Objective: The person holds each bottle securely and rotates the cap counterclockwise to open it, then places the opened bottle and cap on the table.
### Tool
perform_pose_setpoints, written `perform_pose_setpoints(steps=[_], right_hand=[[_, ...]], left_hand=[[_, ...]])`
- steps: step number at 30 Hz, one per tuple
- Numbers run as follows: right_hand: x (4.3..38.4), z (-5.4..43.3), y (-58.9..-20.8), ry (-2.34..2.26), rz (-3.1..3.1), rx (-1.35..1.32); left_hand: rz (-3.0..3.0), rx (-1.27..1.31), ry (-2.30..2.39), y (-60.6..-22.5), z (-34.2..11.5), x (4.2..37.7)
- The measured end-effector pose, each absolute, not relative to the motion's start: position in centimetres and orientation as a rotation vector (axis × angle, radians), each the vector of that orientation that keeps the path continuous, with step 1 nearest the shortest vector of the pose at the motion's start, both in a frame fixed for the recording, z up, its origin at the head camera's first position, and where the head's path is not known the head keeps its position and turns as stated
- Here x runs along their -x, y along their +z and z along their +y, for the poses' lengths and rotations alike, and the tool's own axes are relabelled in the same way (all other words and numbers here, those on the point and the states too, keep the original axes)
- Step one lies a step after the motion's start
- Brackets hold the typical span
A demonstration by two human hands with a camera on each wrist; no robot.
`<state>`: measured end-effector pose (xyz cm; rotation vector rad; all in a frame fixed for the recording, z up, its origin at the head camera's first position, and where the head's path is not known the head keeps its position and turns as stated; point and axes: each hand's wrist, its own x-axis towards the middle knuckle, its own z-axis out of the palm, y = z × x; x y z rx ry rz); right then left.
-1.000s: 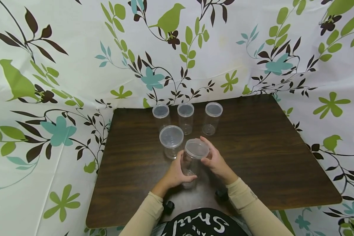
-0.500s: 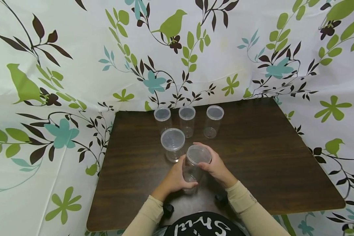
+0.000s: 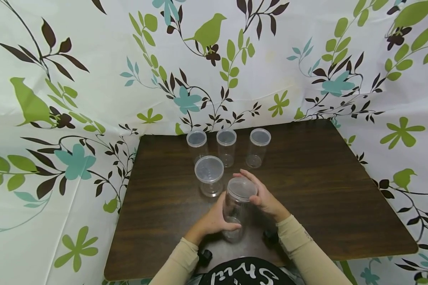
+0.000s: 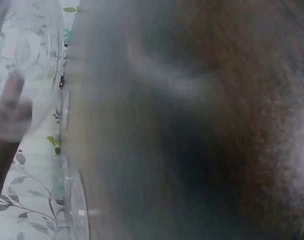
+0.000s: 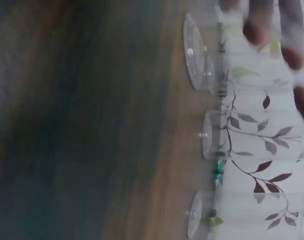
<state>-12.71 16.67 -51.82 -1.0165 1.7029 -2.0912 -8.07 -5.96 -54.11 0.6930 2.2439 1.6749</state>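
Note:
A clear plastic jar point(image 3: 232, 221) with a translucent lid point(image 3: 241, 188) stands or hovers near the table's front in the head view, slightly tilted. My left hand point(image 3: 214, 218) grips its body, thumb across the near side. My right hand point(image 3: 267, 201) curls round the lid, fingers behind it and thumb at its right edge. Through the see-through jar point(image 4: 46, 45), blurred fingers point(image 4: 11, 107) show in the left wrist view. Several fingers point(image 5: 292, 57) reach into the top right of the right wrist view. Just beyond the held jar is another lidded jar point(image 3: 209, 186).
Three more lidded clear jars stand at the back of the dark wooden table point(image 3: 324, 190): a left one point(image 3: 197, 138), a middle one point(image 3: 226, 138) and a right one point(image 3: 260, 137). A printed curtain point(image 3: 292, 47) hangs behind. The jars look to contain nothing.
My right hand first turned on the lid, its thumb coming over the top, then shifted back toward the lid's right edge. My left hand keeps its grip on the jar. The view tilted slightly.

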Motion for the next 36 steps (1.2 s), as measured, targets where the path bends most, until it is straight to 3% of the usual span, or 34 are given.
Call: perform_pose_setpoints(steps=[8, 15, 19, 27, 36], right_hand=[[10.5, 14.9, -51.5, -2.299, 1.927, 0.59], [9.7, 13.9, -50.9, -2.316, 1.991, 0.482], [9.9, 14.1, -50.9, -2.276, 1.993, 0.572], [11.7, 16.0, -51.4, -2.073, 1.652, 1.038], [12.9, 16.5, -51.8, -2.004, 1.562, 1.164]], left_hand=[[2.628, -0.56, 1.578, -54.7, -5.2, 7.9], [2.696, -0.64, 1.565, -54.8, -5.1, 7.7], [2.611, -0.687, 1.558, -54.5, -5.9, 7.9], [2.136, -0.83, 1.66, -53.6, -7.0, 7.9], [2.023, -0.803, 1.756, -54.1, -6.6, 8.4]])
